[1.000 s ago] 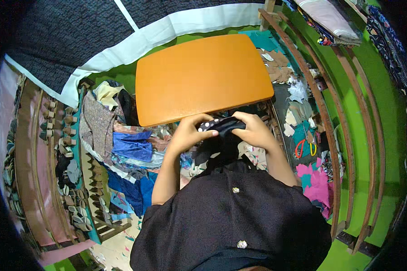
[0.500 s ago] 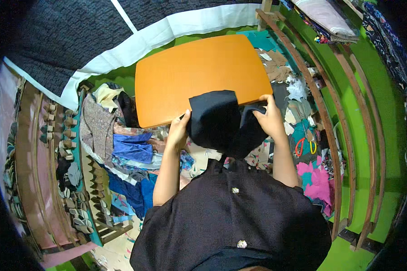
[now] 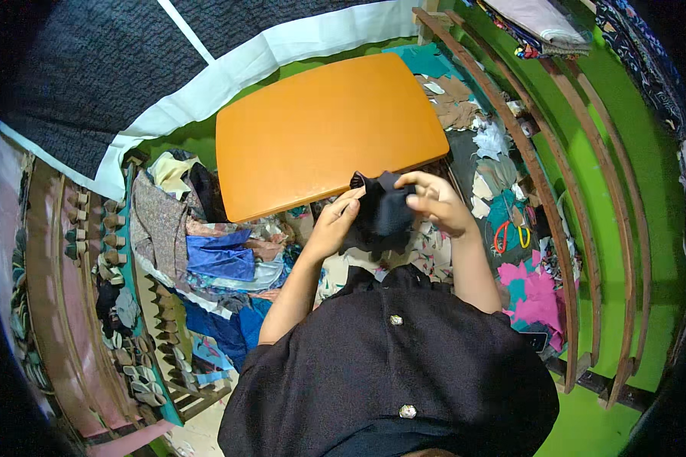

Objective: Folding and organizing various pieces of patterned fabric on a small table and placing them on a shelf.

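Note:
A piece of black cloth (image 3: 381,217) hangs bunched and folded between my two hands, in front of my chest by the near edge of an orange-brown table (image 3: 328,137). My left hand (image 3: 334,226) pinches the cloth's left edge between thumb and fingers. On the other side, my right hand (image 3: 439,204) has its fingers and thumb bent round the cloth's upper right edge. The cloth's lower end is in shadow and its shape there is hard to make out.
Heaped garments and a blue cloth (image 3: 219,255) lie to the left. On the right are scissors with red and yellow handles (image 3: 512,238), pink scraps (image 3: 532,293) and a dark phone-like device (image 3: 535,340). Wooden rails (image 3: 526,167) run along the green right wall.
The black cloth has gone from spread out over the table's near edge to gathered up below it. My hands have come closer together, and the view has shifted slightly.

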### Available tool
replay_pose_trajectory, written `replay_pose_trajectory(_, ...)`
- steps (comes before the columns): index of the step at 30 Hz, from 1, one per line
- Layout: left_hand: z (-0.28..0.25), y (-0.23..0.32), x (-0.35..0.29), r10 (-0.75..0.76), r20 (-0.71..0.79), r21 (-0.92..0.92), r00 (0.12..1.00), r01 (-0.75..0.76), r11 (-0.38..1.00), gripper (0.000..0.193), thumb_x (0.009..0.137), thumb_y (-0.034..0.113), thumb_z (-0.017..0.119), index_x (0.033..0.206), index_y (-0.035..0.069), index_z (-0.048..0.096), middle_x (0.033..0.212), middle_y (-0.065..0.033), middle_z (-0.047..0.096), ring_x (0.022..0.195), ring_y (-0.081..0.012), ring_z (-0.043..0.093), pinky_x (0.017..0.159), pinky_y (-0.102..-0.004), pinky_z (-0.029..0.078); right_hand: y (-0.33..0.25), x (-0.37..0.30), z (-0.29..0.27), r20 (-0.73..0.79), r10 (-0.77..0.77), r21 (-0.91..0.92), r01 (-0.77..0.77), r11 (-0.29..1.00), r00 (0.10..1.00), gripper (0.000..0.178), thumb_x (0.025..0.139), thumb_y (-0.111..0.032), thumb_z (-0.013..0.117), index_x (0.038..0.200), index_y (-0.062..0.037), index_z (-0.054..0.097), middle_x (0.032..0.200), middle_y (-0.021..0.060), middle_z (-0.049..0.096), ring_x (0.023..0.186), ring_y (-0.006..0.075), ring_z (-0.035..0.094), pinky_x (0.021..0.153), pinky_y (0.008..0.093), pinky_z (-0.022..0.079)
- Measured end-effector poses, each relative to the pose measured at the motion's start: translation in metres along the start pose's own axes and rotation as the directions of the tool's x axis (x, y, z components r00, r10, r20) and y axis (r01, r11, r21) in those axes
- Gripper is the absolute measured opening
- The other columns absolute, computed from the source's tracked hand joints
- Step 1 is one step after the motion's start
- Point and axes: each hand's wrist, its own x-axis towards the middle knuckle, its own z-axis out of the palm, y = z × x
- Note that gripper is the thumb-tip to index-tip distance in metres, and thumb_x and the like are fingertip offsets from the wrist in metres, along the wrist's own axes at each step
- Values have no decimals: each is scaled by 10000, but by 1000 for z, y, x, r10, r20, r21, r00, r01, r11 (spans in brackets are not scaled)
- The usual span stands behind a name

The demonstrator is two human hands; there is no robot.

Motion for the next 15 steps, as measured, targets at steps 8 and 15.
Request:
replay_pose_trajectory(8,9,1,2,-100,44,-468,994,109,877,507,901,384,381,1184,-31,452,1221,-95,449,1131,-184,394,974,-301,258,5,6,26,-152,-99,-584,-9,812,983,264,599,-23,608,861,-58,614,958,80,569,779,185,557,705,264,420)
replay_pose_trajectory(15,9,35,-6,-120,30,-457,992,121,881,546,906,413,336,1197,-38,438,1205,-110,459,1118,-177,408,970,-292,267,3,15,40,-253,-353,-329,263,907,901,180,637,6,570,815,5,600,756,139,600,700,227,586,658,280,439)
